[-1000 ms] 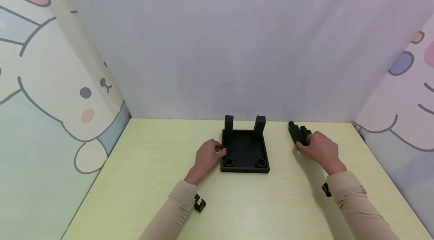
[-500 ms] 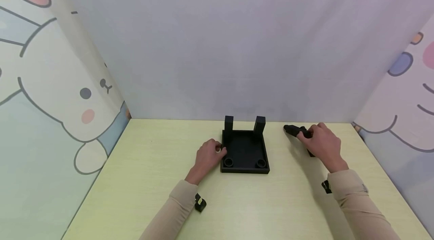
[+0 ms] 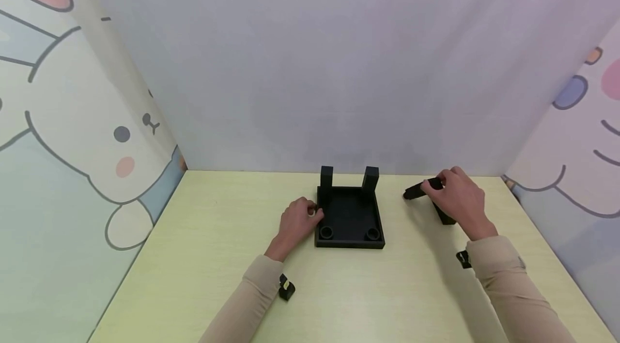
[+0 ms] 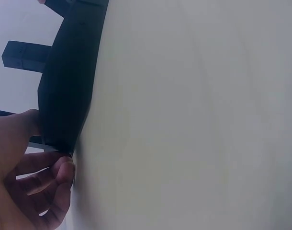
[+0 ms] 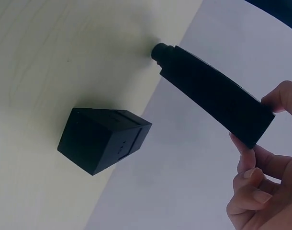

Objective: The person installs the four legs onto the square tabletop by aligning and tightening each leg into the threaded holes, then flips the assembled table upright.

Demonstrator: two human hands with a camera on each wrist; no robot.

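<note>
A black square tray-like base [image 3: 350,216] lies on the table with its raised rim up. Two black posts [image 3: 326,176] stand upright at its back corners, and two round sockets [image 3: 372,233] show at the front corners. My left hand [image 3: 295,224] grips the base's left rim between thumb and fingers. To the right, my right hand [image 3: 460,200] pinches a loose black post [image 5: 215,96] by its wider end, holding it tilted with the round peg end pointing left and down. Another loose black post [image 5: 95,143] lies on the table beneath that hand.
The pale yellow table [image 3: 194,257] extends around the base. A plain light curtain [image 3: 300,63] rises behind the back edge, with cartoon-printed panels [image 3: 97,170] at both sides. Small black devices [image 3: 287,288] are worn at the wrists.
My right hand has picked one loose post up from beside the other. Its peg end has swung round to the left and towards me. My left hand and the base have stayed put.
</note>
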